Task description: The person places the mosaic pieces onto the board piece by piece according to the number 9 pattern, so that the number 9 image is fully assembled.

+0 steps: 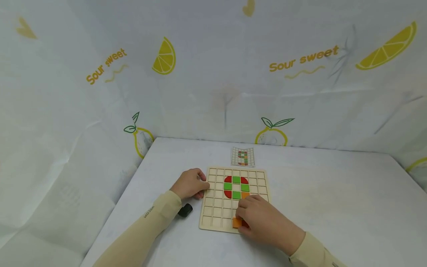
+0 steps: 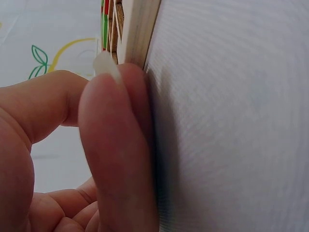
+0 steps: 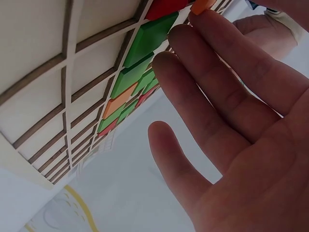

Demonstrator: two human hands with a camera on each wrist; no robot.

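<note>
A square wooden grid board (image 1: pixel 213 212) lies on the white table, with red, green and orange tiles set in its cells. My left hand (image 1: pixel 190 184) holds the board's left edge with thumb and bent fingers; the left wrist view shows the thumb (image 2: pixel 113 125) against the rim. Over the board's lower right, my right hand (image 1: pixel 263 220) pinches an orange square tile (image 1: pixel 237 223) at the bottom row. In the right wrist view that orange tile (image 3: pixel 202 6) is at the index fingertip. A red tile (image 1: pixel 245 224) shows partly beneath this hand, which hides nearby cells.
Behind the board lies a small pattern card (image 1: pixel 242 157) printed with a figure in coloured tiles. A small black object (image 1: pixel 185 210) sits beside the left wrist. A white cloth with lemon prints (image 1: pixel 213 74) hangs behind the table.
</note>
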